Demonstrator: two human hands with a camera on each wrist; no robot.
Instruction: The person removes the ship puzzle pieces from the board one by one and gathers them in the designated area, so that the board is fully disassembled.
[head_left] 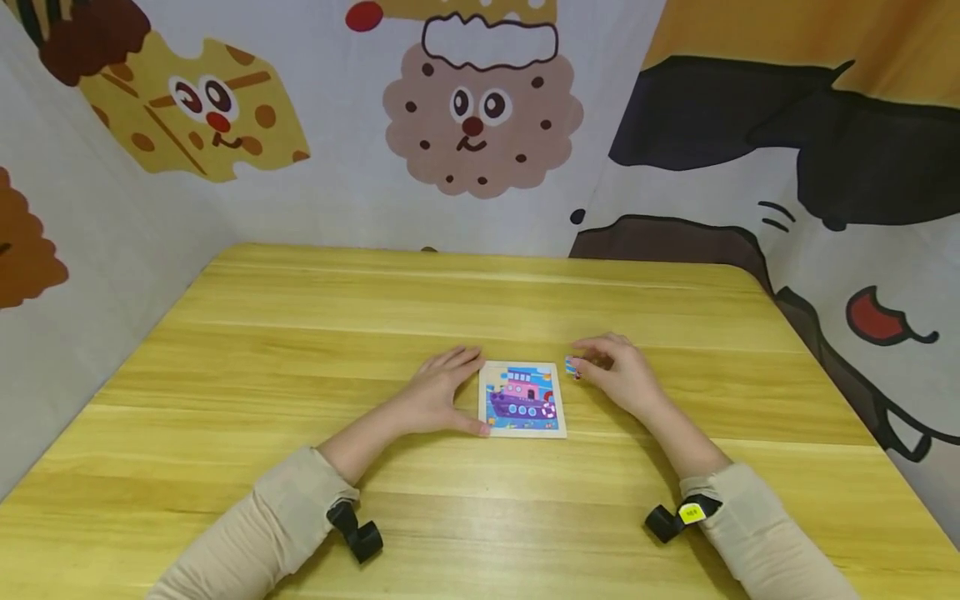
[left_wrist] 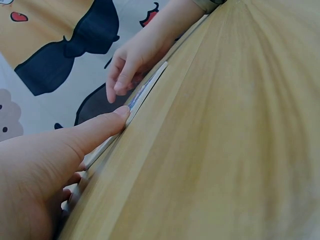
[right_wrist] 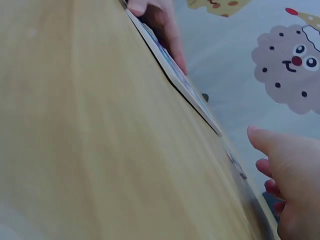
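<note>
Fitting the last puzzle piece [head_left: 572,367] seemed the step in hand: our right hand [head_left: 618,377] pinched it just beside the boat puzzle board [head_left: 522,399] mid-bench [head_left: 300,350], our left hand [head_left: 438,396] bracing the board, fingers flat. Next, we judged, careful alignment.

The surface [head_left: 300,350] is yellow wood with lengthwise grain and rounded far corners, filling the lower half of the head view. A square puzzle board [head_left: 522,400] with a purple boat picture lies flat on it, just right of the frame's centre. A small puzzle piece [head_left: 572,367] sits on the wood by the board's upper right corner, while the left hand [head_left: 438,396] rests on the wood against the board's left edge and the right hand [head_left: 618,375] rests to its right.
</note>
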